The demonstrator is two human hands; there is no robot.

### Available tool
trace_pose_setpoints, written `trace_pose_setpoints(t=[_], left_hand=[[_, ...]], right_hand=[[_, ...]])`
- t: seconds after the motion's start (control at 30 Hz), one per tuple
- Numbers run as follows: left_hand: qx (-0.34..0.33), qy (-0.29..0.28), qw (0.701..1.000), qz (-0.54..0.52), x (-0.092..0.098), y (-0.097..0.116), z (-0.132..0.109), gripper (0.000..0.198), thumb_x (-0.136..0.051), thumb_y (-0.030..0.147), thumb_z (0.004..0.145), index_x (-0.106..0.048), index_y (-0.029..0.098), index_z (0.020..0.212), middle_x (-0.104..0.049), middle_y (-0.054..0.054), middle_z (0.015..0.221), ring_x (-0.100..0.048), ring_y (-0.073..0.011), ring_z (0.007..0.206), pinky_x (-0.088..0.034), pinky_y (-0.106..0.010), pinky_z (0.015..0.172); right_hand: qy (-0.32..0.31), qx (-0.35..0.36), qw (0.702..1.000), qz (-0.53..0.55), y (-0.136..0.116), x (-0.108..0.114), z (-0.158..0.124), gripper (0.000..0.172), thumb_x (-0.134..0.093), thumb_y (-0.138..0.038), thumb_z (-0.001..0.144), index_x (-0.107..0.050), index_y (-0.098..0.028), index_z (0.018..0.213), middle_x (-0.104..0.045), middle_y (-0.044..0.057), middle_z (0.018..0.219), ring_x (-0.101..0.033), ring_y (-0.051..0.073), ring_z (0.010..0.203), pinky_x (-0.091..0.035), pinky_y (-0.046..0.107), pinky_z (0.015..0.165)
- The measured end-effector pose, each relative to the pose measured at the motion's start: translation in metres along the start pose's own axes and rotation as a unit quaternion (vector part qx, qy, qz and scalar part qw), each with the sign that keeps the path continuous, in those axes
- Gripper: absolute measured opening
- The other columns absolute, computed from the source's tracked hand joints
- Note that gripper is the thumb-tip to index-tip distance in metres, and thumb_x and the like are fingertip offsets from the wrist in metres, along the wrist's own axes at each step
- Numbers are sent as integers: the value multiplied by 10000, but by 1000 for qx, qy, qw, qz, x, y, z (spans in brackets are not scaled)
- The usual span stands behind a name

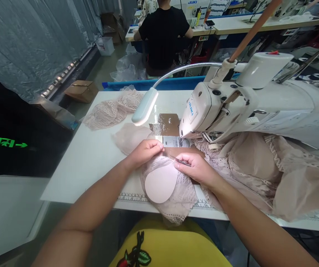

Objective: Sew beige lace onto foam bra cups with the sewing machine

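My left hand (151,149) is closed in a pinch at the upper edge of a pale pink lace piece (185,194). A smooth, rounded bra cup (160,183) lies on that lace, which hangs over the table's front edge. My right hand (195,167) is closed around small, pointed metal thread snips (180,161), whose tip points left toward my left fingers. Just beyond both hands is the metal needle plate (173,141) of a white sewing machine (203,107). My fingers partly hide the lace edge.
A lamp (145,107) on a bent metal neck hangs over the work. More lace (112,111) lies at the far left of the white table (73,170). Sewn lace cups (255,155) are heaped at right under the machine arm. A person (165,33) sits ahead, back turned.
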State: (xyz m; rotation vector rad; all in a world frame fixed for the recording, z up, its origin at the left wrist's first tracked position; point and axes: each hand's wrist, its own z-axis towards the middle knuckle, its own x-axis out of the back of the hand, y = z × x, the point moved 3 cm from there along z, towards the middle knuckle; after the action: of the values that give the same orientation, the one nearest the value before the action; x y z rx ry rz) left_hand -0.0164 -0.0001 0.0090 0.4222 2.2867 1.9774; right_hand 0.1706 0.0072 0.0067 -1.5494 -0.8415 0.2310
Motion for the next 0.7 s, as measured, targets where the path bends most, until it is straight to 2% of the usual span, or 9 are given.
trace_pose_setpoints(t=[0.1,0.17,0.27,0.37,0.53,0.63,0.7], left_hand=[[44,-34,998,-6,10,0,-1,304,-443,395,895,-584,145,796,-626,-27,776,-496,-85,601,-336,-200,530],[55,-68,996,23,17,2,-3,317,-447,425,896,-610,153,903,-631,-39,842,-516,-97,652,-361,-210,561],[53,-123,989,67,24,4,-8,376,-640,427,784,-611,172,1058,-570,2,777,-486,-99,652,-369,-217,584],[50,-159,979,113,24,5,-12,428,-734,370,692,-615,176,1054,-465,52,666,-403,-80,579,-313,-203,533],[39,-160,977,139,23,6,-13,167,-631,293,758,-628,153,848,-393,57,609,-368,-78,551,-295,-201,516],[46,-175,971,157,31,10,-17,201,-609,244,755,-648,162,934,-454,40,651,-424,-93,591,-348,-209,558],[32,-137,971,192,40,18,-22,273,-602,235,753,-648,175,1015,-553,3,764,-499,-121,686,-395,-226,623]], right_hand=[[10,-7,1000,14,4,1,0,153,-615,-323,786,-644,-173,770,-631,9,737,-559,150,668,-427,261,599],[14,-11,1000,21,6,2,0,155,-617,-327,781,-643,-174,774,-641,15,754,-571,158,688,-438,265,616],[11,-21,999,31,7,3,-1,166,-614,-337,783,-642,-174,796,-647,20,772,-580,164,704,-447,267,625],[8,-26,999,28,9,4,-2,171,-603,-344,792,-644,-181,827,-646,18,781,-581,167,710,-445,266,616],[12,-1,1000,-6,8,5,-2,155,-590,-317,789,-651,-181,834,-654,25,808,-586,179,740,-447,281,646],[10,-7,1000,-27,6,6,-2,138,-578,-296,780,-646,-180,813,-652,25,793,-590,186,745,-454,293,666],[10,-20,999,-41,5,8,-3,123,-570,-288,782,-635,-185,796,-649,21,790,-591,187,748,-454,296,673]])
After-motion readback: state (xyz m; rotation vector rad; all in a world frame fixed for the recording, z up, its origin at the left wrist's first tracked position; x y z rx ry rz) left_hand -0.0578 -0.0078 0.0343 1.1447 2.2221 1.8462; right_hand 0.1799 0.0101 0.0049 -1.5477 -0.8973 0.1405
